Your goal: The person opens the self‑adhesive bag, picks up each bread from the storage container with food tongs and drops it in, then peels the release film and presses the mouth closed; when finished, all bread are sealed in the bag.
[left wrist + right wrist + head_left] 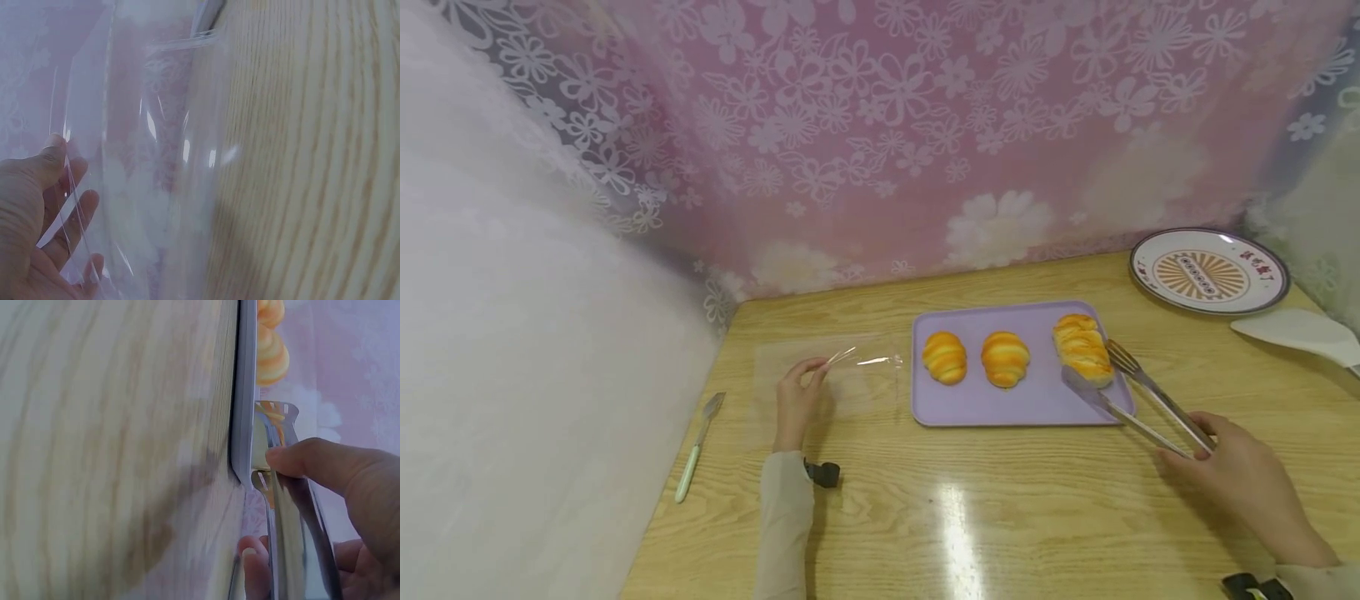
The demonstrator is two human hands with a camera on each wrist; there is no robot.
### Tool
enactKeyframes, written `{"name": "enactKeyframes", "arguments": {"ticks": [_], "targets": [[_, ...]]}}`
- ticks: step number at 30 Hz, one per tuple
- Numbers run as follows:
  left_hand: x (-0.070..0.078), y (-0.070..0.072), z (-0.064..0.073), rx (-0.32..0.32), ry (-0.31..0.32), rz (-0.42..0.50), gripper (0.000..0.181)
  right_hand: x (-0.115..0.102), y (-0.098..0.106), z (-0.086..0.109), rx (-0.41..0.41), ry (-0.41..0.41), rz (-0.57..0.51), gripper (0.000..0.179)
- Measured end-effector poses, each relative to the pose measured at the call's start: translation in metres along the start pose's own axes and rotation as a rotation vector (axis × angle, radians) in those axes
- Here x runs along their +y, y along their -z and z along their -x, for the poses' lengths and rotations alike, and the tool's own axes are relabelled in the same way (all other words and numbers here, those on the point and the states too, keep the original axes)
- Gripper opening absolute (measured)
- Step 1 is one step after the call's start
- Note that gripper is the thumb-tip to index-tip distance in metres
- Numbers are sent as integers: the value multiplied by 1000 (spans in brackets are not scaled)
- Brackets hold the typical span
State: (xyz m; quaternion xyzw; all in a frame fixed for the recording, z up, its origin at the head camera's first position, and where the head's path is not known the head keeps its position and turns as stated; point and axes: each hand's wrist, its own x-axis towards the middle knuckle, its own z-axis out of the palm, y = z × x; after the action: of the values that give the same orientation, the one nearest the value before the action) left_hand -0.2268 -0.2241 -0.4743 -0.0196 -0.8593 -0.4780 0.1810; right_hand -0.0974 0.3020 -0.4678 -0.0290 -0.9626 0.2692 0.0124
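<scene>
My left hand (pixel 799 404) pinches the edge of a clear plastic bag (pixel 169 169) between thumb and fingers; the bag lies over the table's left part. In my right hand (pixel 1247 475) I hold metal tongs (pixel 1161 400), thumb on one arm and fingers on the other. The tongs' ends stand on either side of a long ridged bread loaf (pixel 1081 346) at the right end of a lilac tray (pixel 1037 408). Two striped rolls, a left one (pixel 945 358) and a middle one (pixel 1005 360), sit on the same tray. The right wrist view hides most of the loaf behind the tongs.
A fork (pixel 698 450) with a pale green handle lies near the table's left edge. At the back right rests a patterned plate (pixel 1210 273), with a white spatula (pixel 1300 333) just in front of it. Flowered cloth (pixel 880 167) hangs behind the wooden table.
</scene>
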Motion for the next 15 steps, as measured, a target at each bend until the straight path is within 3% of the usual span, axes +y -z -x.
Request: {"name": "enactKeyframes", "arguments": {"ticks": [6,15], "targets": [[0,-2,0,-6,-5,-2,19,-1,-3,5,76,34,1,68],[0,-1,1,-31,35,16,20,-9,-5,7,179,85,-36,63]]}}
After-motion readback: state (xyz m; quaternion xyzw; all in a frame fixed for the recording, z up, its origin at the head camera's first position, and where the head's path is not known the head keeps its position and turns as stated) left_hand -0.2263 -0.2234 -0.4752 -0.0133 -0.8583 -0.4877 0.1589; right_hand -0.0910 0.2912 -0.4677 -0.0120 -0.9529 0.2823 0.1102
